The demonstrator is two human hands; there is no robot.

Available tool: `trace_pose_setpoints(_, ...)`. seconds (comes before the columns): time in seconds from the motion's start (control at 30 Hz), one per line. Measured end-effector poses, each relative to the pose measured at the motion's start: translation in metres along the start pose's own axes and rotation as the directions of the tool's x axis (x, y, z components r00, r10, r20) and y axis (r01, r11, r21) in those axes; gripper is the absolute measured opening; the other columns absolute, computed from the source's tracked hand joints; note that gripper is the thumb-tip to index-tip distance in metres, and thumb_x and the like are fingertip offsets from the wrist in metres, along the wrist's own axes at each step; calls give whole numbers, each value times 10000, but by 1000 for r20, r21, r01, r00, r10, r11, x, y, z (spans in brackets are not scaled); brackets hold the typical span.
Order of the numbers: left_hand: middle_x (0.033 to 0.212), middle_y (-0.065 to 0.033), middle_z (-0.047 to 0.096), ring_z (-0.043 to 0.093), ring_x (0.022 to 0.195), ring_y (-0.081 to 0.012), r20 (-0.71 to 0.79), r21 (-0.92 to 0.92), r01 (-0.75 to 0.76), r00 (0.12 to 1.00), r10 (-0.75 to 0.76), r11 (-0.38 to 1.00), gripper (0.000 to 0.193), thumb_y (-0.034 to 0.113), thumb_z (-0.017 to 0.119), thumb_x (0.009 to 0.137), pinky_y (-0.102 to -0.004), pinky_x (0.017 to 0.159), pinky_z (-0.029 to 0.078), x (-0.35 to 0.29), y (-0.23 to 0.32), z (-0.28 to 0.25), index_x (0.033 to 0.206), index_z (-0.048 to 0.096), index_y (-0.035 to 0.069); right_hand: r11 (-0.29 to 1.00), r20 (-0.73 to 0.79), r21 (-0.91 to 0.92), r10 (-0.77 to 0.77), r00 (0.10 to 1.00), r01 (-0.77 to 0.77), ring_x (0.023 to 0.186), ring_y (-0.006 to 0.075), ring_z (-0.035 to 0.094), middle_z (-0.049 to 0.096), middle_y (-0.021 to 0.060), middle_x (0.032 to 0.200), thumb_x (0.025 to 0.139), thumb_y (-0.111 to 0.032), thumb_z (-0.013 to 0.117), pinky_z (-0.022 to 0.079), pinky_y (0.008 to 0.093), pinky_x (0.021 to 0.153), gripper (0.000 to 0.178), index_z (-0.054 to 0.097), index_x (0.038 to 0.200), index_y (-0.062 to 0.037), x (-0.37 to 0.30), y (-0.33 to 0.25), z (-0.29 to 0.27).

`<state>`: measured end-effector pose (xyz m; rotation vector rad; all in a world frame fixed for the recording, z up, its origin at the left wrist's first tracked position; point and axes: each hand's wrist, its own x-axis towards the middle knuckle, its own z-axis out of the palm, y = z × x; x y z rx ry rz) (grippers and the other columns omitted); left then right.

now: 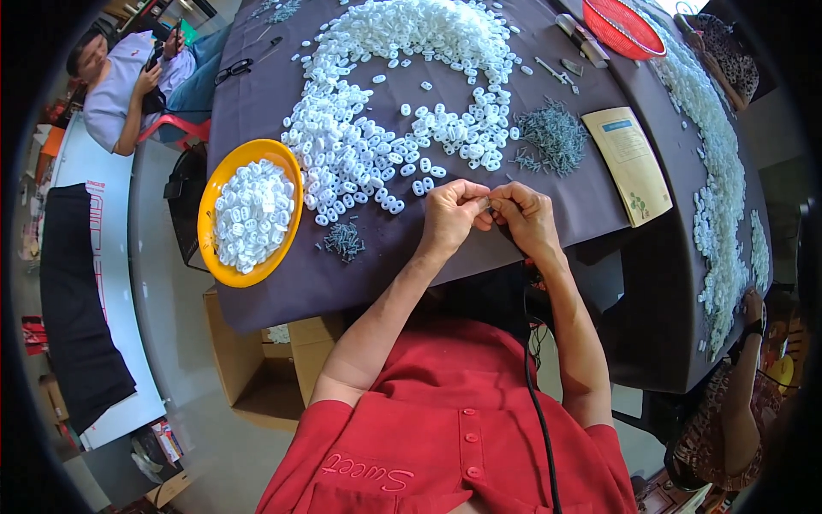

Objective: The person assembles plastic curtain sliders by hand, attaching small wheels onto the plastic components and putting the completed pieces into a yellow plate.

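Note:
My left hand (450, 220) and my right hand (527, 218) meet over the front edge of the dark grey cloth. The fingers of each are pinched together, thumb against forefinger. Between the fingertips is something small, mostly hidden, that I cannot make out. Just beyond the left hand lie loose white oval pieces with two holes, part of a large white heap (347, 154). Past my right hand spreads a pile of small blue-grey screw-like pins (552, 137). A smaller cluster of the same pins (344, 241) lies to the left of my left hand.
An orange-yellow plate (295, 206) of white pieces stands at the left table edge. A printed tan packet (629, 163) lies right. Farther off are a red mesh basket (623, 26) and black scissors (234, 70). A cardboard box (265, 390) sits below. Other people sit left and right.

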<state>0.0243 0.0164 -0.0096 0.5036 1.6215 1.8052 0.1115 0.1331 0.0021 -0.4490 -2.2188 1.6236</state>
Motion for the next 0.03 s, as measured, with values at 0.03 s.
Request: trace_pose_setpoints(0.03, 765, -86, 640, 625, 604, -130, 11, -4, -2, 1000, 3, 1000, 118, -2, 564, 827, -227, 523, 531, 1, 0, -2, 925, 612, -45, 999, 18, -14, 31, 999, -31, 566, 70, 530, 583, 27, 649, 830, -34, 557, 441, 209, 523, 80, 622, 867, -5, 1, -2, -1)
